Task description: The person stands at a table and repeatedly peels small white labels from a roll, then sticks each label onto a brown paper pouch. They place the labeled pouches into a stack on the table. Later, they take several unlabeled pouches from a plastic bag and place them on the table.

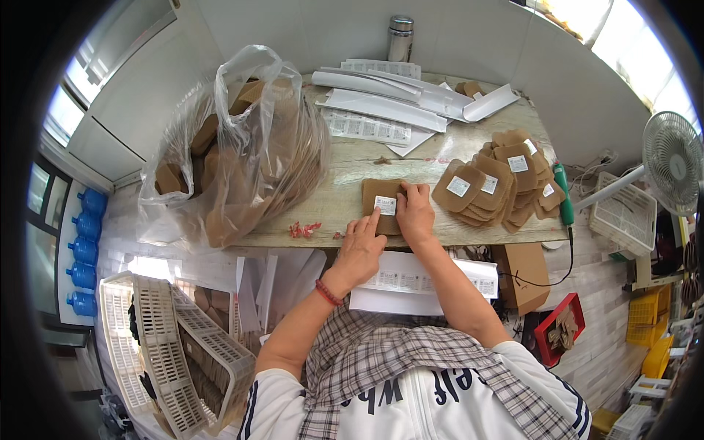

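Observation:
A brown, rounded-square flat piece (pixel 372 192) lies at the table's near edge, with a small white printed label (pixel 385 204) on its face. My left hand (pixel 358 248) reaches over from below, fingers stretched out, its index fingertip touching the label's lower left. On the piece's right side rests my right hand (pixel 416 215), its bent fingers together beside the label; what lies under the fingertips is hidden. Close to my lap, below the hands, is a white label sheet (pixel 403 280) with a row of printed labels. Labelled brown pieces (pixel 499 176) are heaped to the right.
A clear plastic bag (pixel 293 158) full of brown pieces stands at left. White label sheets (pixel 389 106) and a steel flask (pixel 400 40) are at the back. A green corded tool (pixel 563 194) lies along the right edge. White crates (pixel 172 352) stand lower left; a fan (pixel 671 154) is right.

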`<state>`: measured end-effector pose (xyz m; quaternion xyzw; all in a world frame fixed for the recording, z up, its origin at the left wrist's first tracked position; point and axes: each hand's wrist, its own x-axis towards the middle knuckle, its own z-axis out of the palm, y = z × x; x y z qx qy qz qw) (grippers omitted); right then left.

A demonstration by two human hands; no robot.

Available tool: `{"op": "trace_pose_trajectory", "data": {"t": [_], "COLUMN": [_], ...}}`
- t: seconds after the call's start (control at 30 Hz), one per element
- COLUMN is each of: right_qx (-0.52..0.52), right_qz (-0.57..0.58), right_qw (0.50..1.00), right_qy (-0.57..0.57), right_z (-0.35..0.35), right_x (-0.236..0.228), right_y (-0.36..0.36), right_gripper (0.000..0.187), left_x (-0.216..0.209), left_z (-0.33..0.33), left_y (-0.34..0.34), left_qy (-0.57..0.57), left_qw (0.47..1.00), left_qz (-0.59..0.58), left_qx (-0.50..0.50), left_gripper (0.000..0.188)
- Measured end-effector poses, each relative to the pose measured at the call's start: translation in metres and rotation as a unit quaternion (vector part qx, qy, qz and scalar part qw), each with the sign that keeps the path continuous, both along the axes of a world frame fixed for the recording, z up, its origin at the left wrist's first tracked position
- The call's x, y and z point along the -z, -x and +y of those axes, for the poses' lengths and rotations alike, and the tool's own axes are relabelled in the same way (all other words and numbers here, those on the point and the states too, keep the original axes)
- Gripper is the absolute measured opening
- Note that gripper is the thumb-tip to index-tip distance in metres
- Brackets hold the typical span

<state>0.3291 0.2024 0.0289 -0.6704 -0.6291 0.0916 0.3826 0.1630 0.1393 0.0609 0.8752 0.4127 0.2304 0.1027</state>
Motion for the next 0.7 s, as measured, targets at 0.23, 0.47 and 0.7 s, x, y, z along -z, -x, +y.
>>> {"op": "trace_pose_trajectory", "data": {"t": [0.23,0.47,0.7], "right_qx": [0.021,0.011,-0.098], "right_qz": [0.025,0.042,0.166], "right_qw": [0.999,0.999,0.972], "right_qy": [0.028,0.006,-0.135], "right_z": [0.009,0.012,0.003], "right_x": [-0.002,-0.004,-0.008], "right_y": [-0.006,-0.009,-0.015], "right_gripper": [0.015,0.011,0.012], "left_x": [-0.003,0.003,-0.014], "left_z": [0.008,-0.005,-0.032], "left_y": [-0.001,0.003,0.013], "left_qy": [0.057,0.019,0.026], "left_qw": [0.998,1.0,0.999], "left_qz": [0.025,0.004,-0.019], "left_qx": [-0.007,0.002,0.017], "left_gripper": [0.004,0.004,0.003]}}
